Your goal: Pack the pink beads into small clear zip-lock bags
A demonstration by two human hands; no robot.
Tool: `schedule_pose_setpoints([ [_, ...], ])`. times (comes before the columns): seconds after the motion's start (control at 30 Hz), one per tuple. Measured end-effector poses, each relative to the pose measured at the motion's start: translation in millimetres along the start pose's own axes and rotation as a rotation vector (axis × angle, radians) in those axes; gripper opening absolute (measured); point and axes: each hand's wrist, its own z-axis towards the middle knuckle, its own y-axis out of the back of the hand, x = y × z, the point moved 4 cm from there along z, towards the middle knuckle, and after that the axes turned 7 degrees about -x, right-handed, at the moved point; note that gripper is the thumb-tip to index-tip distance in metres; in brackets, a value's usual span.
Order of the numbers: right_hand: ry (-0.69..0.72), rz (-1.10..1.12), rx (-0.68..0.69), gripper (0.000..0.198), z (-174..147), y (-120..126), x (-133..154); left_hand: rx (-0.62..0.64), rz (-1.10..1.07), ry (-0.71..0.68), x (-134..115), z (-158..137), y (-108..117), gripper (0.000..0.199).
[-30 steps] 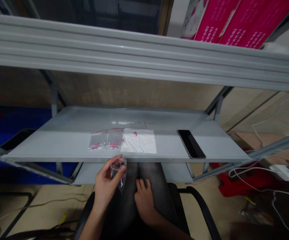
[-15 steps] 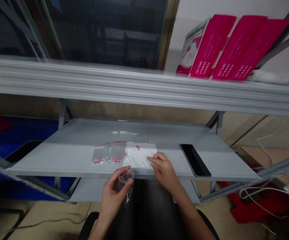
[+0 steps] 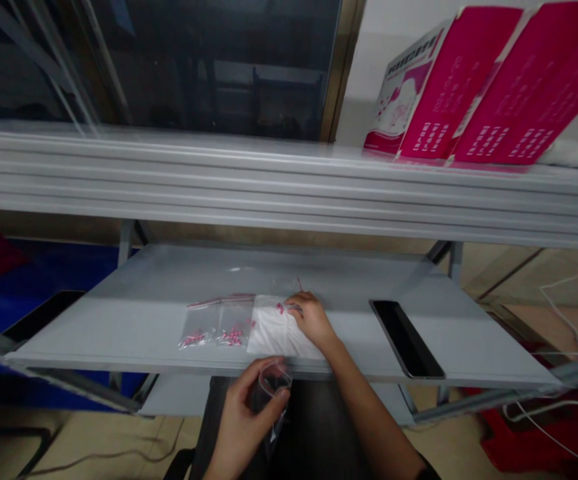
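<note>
My left hand (image 3: pixel 251 413) grips a small clear plastic zip bag (image 3: pixel 275 379) below the shelf's front edge, its mouth held apart in a round loop. My right hand (image 3: pixel 313 321) rests over the right part of a white sheet (image 3: pixel 269 333), which looks like tissue or cloth. Its fingers are bent with a gap between them, and the tips are right beside a few small pink beads (image 3: pixel 281 308). Left of the sheet lie two clear zip bags side by side, one with pink beads (image 3: pixel 196 338) and the other with pink beads (image 3: pixel 233 335) too.
These things lie on a grey shelf (image 3: pixel 133 300). A black phone (image 3: pixel 406 337) is to the right, and another dark flat device (image 3: pixel 43 317) at the left edge. Pink boxes (image 3: pixel 461 87) stand on the metal ledge (image 3: pixel 219 180) above. White cables hang at the right.
My right hand has moved from the sheet's right edge up to the pink beads. My left hand keeps the bag and is further right and lower in view. The view has shifted slightly.
</note>
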Motion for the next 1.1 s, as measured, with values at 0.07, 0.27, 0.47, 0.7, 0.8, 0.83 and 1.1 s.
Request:
schedule_pose_setpoints([
  [0.07, 0.031, 0.019, 0.026, 0.023, 1.5, 1.9, 3.2, 0.003, -0.041, 0.02, 0.4, 3.0, -1.2, 0.032],
  [0.27, 0.099, 0.065, 0.083, 0.021, 9.8, -4.1, 10.1, 0.025, -0.116, 0.075, 0.3, 5.1, -4.5, 0.039],
  [0.47, 0.075, 0.168, 0.062, 0.016, 12.7, 3.4, 16.8, 0.036, -0.108, 0.042, 2.7, 4.7, -8.1, 0.034],
  [0.7, 0.038, 0.502, 0.106, 0.003, -27.5, 55.4, 58.5, 0.027, -0.043, 0.006, 4.1, 9.7, -12.5, 0.031],
  [0.8, 0.047, 0.525, 0.168, 0.004, -38.7, 65.0, 71.7, 0.042, -0.031, -0.024, -2.2, 10.3, -18.3, 0.026],
  [0.83, 0.053, 0.525, 0.192, 0.005, -39.6, 65.8, 73.2, 0.054, -0.03, -0.032, -4.9, 10.4, -20.4, 0.024],
  [1.1, -0.042, 0.463, -0.024, 0.011, -17.2, 52.6, 37.7, 0.028, 0.004, -0.031, -6.3, 10.9, -20.0, 0.031],
])
